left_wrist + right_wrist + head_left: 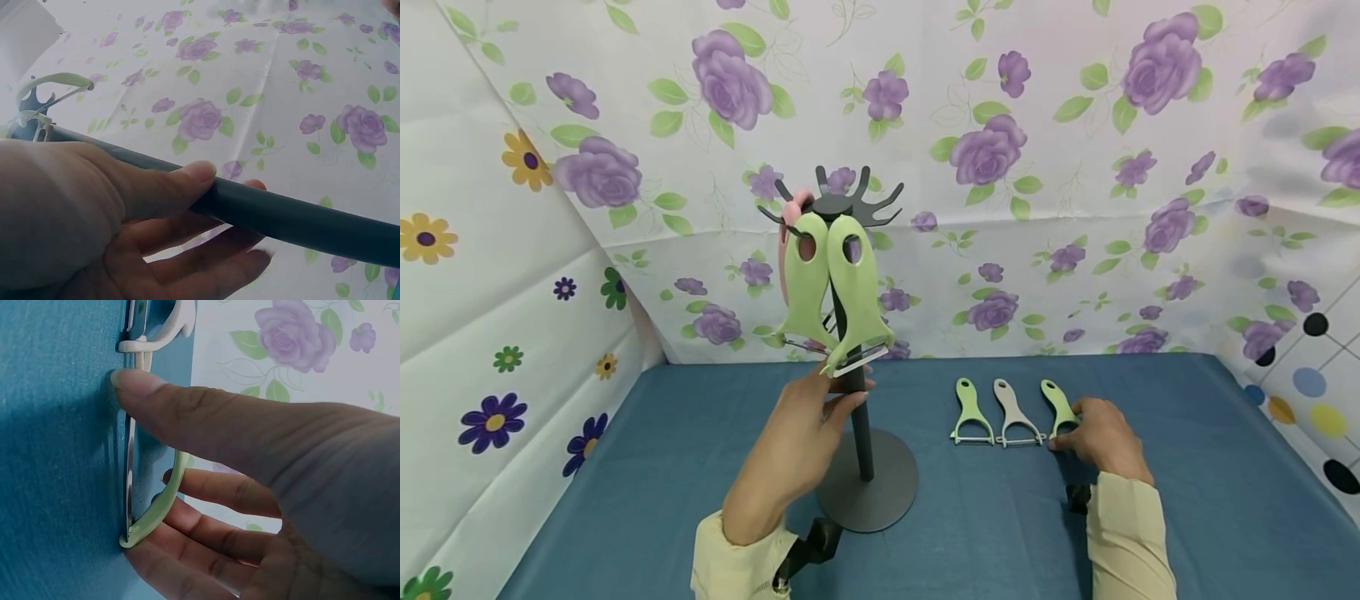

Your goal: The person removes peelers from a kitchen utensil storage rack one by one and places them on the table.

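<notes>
My left hand [805,433] grips the dark pole [275,215] of an upright utensil stand, thumb on one side and fingers on the other. From hooks at its top [835,204] hang two green peelers [805,287], with a pinkish utensil [784,250] partly hidden behind them. On the right of the table, my right hand [1105,433] holds a green peeler [164,503] by its wide blade end, thumb and fingers at opposite sides. That peeler lies on the cloth, its handle [1055,394] pointing away from me.
Left of the right hand, another green peeler [967,404] and a whitish peeler [1011,406] lie side by side on the blue cloth [985,525]. The stand's round base [891,492] rests on the same cloth. A flowered sheet [917,292] rises behind the table.
</notes>
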Available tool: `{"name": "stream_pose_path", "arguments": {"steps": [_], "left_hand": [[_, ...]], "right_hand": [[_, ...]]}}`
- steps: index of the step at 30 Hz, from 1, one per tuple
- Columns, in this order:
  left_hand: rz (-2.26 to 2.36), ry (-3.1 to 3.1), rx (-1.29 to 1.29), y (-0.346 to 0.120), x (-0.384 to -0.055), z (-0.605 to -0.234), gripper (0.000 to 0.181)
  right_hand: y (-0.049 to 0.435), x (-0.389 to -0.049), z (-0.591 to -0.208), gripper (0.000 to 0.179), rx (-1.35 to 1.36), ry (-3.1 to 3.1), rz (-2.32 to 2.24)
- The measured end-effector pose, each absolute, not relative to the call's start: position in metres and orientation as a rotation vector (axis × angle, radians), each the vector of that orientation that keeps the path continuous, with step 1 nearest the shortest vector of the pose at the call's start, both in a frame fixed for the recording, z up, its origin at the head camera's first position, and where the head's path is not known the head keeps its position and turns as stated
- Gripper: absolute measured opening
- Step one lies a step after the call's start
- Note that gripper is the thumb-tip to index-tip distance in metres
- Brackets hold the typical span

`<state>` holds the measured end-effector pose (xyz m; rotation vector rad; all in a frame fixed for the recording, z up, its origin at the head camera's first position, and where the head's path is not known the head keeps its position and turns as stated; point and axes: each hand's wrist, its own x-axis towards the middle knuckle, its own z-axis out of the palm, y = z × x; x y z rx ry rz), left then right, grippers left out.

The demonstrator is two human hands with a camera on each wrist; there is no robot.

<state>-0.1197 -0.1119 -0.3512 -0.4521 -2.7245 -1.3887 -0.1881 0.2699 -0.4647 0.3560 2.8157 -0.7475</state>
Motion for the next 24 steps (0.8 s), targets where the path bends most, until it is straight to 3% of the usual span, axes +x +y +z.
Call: {"name": "stream_pose_path", "arguments": {"steps": [7,24], "left_hand": [[-1.400,-2.697,-0.470,-0.1130,-0.1213,-0.3504,0.023],[-1.298,-2.572,-0.421,-0.1076,-0.1222,-0.3573,0.014]], "right_hand": [[0.2693,-0.1873,-0.4640,0.062,0.362,2.817,-0.764],[0.2709,-0.1883,-0.4616,0.076,0.361,2.808,-0.784]]}}
